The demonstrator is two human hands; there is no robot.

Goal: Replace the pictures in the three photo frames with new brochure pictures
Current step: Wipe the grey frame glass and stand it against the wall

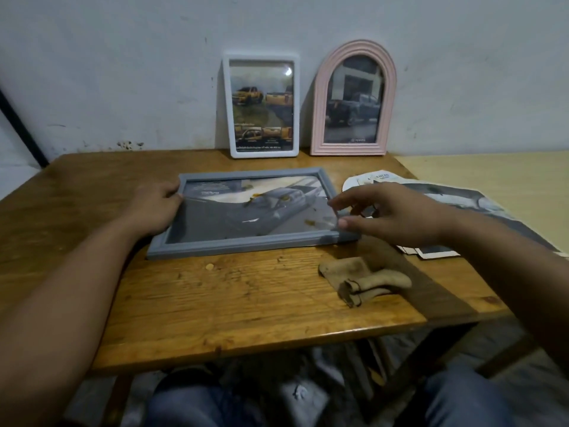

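Head view: grey rectangular plastic photo frame [246,211] lies flat, face up, on the brown wooden table [234,303], a greyish car picture visible under its glazing with some yellowish specks on the surface.

Left hand [154,208] rests on the frame's left edge, fingers curled loosely over the rail, thumb on the inner side. Looks like a light hold, not a tight clamp.

Right hand [391,214] is at the frame's near-right corner, fingers spread and half open; thumb tip touches the corner rail, index finger hangs just above the glazing. Cannot tell if it actually pinches anything.

White rectangular photo frame [261,107] stands upright against the wall [123,72] at the back of the table, holding a picture of yellow pickups. Pink arched photo frame [354,100] stands just beside it on the right, holding a dark pickup picture.

Loose printed brochure sheets [468,208] lie on the table right of the grey frame, partly under the right hand. Tan crumpled cloth [366,280] lies near the front, apart from the frame.
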